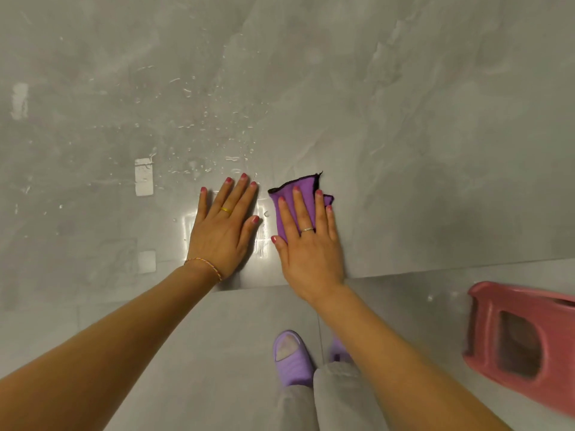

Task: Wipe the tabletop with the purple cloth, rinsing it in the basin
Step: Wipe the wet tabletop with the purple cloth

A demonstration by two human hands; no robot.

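The purple cloth [303, 189] with a dark edge lies folded on the grey marble tabletop [404, 135] near its front edge. My right hand [306, 244] lies flat on the cloth with straight fingers, pressing it down, and covers most of it. Just left of it, my left hand [222, 228] rests flat on the bare, wet tabletop with fingers spread. Water drops and streaks cover the tabletop beyond and left of my left hand. No basin is in view.
A pink plastic stool [522, 343] stands on the tiled floor at the lower right, below the table's front edge. My feet in purple slippers [292, 359] stand on the floor under my arms.
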